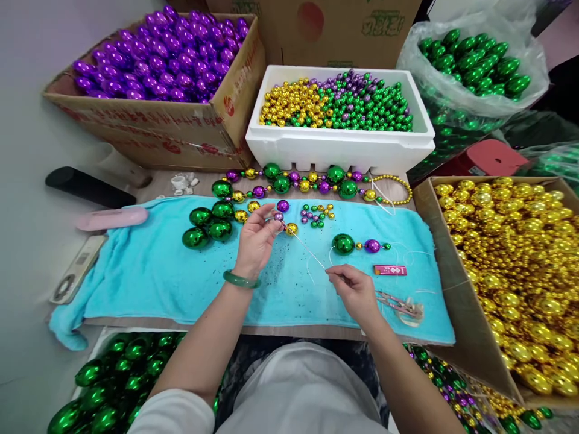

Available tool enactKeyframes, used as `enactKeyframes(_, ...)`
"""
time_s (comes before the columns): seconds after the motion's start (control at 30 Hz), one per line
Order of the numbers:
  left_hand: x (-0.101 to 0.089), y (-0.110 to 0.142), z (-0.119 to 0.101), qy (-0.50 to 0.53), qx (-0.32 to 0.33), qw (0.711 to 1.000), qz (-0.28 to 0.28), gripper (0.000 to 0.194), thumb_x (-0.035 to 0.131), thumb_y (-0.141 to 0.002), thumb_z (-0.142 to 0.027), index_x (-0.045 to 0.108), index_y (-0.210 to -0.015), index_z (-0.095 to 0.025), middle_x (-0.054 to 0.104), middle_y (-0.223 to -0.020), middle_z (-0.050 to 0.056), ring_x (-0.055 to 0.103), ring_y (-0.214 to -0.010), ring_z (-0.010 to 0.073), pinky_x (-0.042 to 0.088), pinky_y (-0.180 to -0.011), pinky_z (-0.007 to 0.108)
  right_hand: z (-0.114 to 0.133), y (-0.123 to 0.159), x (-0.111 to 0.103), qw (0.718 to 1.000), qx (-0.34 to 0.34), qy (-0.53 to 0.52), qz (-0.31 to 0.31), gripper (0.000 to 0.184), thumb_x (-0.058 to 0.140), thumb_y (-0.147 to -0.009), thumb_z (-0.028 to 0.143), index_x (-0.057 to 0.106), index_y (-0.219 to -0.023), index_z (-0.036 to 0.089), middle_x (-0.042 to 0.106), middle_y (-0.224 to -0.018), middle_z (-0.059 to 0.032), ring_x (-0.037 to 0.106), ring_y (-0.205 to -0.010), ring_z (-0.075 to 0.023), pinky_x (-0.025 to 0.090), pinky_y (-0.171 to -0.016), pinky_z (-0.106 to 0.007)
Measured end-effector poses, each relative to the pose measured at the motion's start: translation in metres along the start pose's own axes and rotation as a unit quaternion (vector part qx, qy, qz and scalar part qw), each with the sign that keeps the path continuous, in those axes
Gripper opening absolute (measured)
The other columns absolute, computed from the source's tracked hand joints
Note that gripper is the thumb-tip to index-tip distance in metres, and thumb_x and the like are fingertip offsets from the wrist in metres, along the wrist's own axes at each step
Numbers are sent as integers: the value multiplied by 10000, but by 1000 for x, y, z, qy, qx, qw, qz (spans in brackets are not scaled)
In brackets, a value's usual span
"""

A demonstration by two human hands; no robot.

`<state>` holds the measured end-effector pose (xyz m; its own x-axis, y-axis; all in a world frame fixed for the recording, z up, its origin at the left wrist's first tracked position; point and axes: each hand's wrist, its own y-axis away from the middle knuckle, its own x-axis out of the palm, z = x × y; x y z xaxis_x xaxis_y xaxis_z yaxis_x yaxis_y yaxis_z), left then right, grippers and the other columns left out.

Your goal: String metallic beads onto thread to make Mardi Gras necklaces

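Here's a small bead-stringing workshop corner, in a home or not I can't tell: purple beads [167, 57] heap up in a cardboard box [149, 129], small mixed beads [335, 105] fill a foam box [335, 147], gold beads [511, 271] crowd another carton [456, 283], and thread [308, 250] stretches taut over a turquoise towel [145, 271] covering the table [163, 182], a strung garland [335, 175] lying behind

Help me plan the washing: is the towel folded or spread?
Spread: the towel lies out across the table, beads on it, near-left corner bunched.
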<state>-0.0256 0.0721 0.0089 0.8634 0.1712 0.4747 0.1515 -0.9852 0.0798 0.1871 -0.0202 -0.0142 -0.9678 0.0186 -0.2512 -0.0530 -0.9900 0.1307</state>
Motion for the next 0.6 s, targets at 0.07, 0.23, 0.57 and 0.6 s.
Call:
enactKeyframes(0.07,0,1,0,-32,27,999,8,459,771,-650,-115,676,-1076,-255,661,-907,-6,608,-821,101,524,-762,234,-1,0,0,1000,0,3,0,192,622,-766,315,766,-786,188,619,-636,-18,465,-524,-105,359,-478,-239)
enactKeyframes(0.23,1,6,1,-74,33,994,73,645,792,-643,-123,585,-1230,-291,636,-932,-16,616,-866,104,523,-835,247,-2,0,1,1000,8,-5,-5,191,616,-764,319,751,-789,187,618,-635,-15,473,-525,-106,366,-476,-237)
enactKeyframes(0.57,-11,-3,21,-578,123,800,106,235,629,-830,-219,701,-1051,-188,648,-1062,80,623,-862,200,504,-817,338,2,-5,-3,990,58,-121,-54,232,663,-707,398,677,-784,180,590,-600,7,438,-443,-81,324,-403,-222)
enactKeyframes(0.6,-9,-3,24,-623,120,763,125,267,618,-839,-210,686,-1096,-187,639,-1110,96,630,-900,222,505,-822,347,3,-5,-3,989,60,-125,-54,233,667,-701,397,674,-782,180,588,-600,9,436,-441,-79,321,-401,-221)
